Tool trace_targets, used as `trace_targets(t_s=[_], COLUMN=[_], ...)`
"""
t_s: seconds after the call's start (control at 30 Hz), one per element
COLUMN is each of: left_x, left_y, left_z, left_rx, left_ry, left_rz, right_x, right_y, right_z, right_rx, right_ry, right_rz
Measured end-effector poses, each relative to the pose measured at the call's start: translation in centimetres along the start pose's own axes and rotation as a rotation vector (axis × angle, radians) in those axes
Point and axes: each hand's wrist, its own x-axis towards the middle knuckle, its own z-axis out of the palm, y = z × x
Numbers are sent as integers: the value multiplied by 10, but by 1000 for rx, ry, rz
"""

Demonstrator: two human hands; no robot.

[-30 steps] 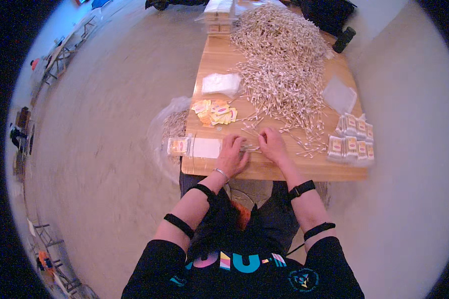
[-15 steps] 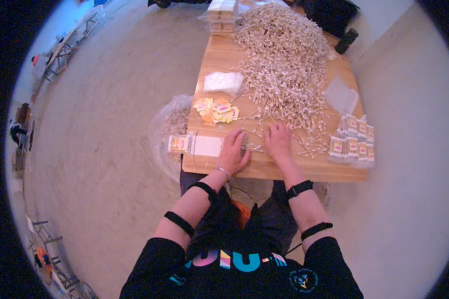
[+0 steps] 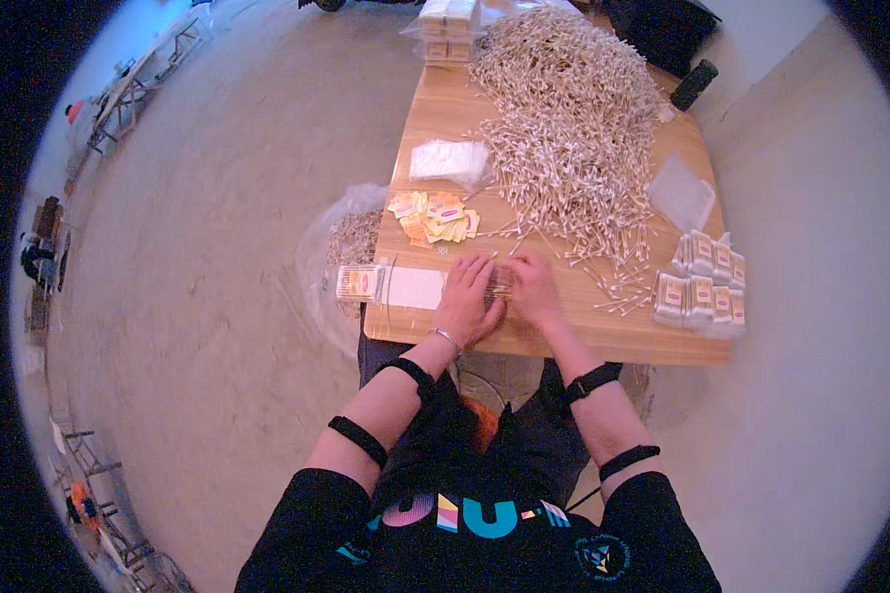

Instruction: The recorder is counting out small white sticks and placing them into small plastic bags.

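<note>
From above, just below the frame's centre, my left hand and right hand press flat, fingers spread, on a small bundle of pale thin sticks near the wooden counter front edge; neither hand grips anything that I can see.

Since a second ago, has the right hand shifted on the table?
No. The right hand sits at the same spot beside the left hand, just below the yellow card pile, as before.
</note>
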Motion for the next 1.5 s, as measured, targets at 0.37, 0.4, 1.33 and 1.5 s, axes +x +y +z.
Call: trace_targets(t_s=[0.37, 0.4, 1.33, 1.5], left_x=[1, 0, -1, -5], left_y=[-7, -8, -10, -10], left_z=[0, 1, 5, 1], left_rx=[-161, -161, -209, -202], left_ry=[-55, -49, -109, -93], left_rz=[76, 78, 177, 182], right_x=[25, 26, -12, 18], right_y=[16, 16, 12, 2], right_z=[-28, -28, -7, -20], right_rx=[-363, -375, 1, -203], right_ry=[-67, -71, 314, 238], right_rz=[-162, -139, 323, 354])
